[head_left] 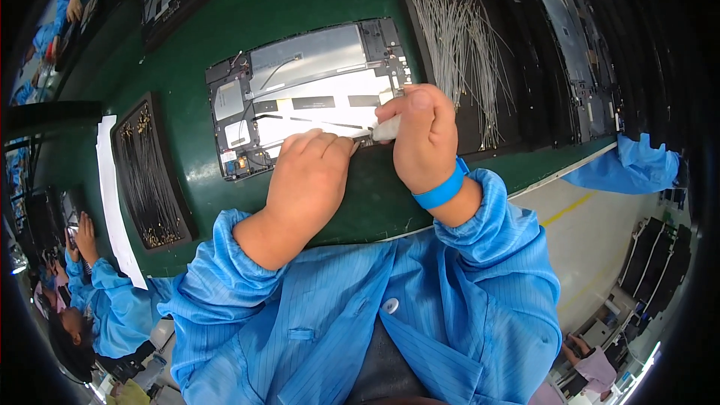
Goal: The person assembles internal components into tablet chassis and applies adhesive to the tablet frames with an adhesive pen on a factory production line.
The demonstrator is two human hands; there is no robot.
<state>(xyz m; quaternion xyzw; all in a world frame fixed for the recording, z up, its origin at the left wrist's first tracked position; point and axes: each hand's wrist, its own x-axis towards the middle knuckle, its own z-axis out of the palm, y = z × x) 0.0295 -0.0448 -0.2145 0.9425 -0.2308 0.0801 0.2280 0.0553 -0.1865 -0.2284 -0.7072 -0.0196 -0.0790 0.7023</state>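
Note:
An opened tablet lies on the green table in front of me, its silver panels, black tape strips, thin cables and circuit boards exposed. My left hand rests over its near edge with fingers bent and close together. What lies under those fingertips is hidden. At the tablet's near right corner my right hand is closed, thumb raised, with a white finger cot on one finger. Its fingertips meet at the edge beside a small board, and anything pinched there is too small to make out. A blue band circles my right wrist.
Right of the tablet, a black tray holds many thin grey cables. Stacked device housings stand beyond it. Another tray of black cables and a white strip lie at left. Co-workers in blue sleeves work farther left.

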